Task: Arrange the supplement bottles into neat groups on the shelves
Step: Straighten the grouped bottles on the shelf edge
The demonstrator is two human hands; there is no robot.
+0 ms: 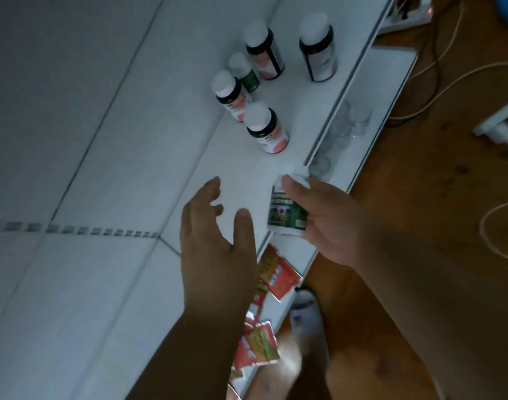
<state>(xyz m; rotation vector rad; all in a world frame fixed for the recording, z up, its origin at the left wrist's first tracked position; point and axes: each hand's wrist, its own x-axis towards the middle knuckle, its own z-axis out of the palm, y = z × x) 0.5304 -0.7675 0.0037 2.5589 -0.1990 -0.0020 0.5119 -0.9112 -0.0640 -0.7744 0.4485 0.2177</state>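
My right hand (327,220) grips a green-labelled white bottle (286,209) with a white cap, held above the front edge of the white top shelf (235,168). My left hand (215,235) hovers open over the shelf just left of that bottle, holding nothing. Farther along the shelf stand several white-capped bottles: dark ones with pink labels (267,128), (228,95), (264,50), a larger dark one (319,49), and a small green-labelled one (245,72).
A lower shelf (371,111) holds clear glasses (342,125). Red and green sachets (276,269) lie on the lower shelf below my hands. A white tiled wall (74,111) is at left. Cables and a plug (498,131) lie on the wooden floor at right.
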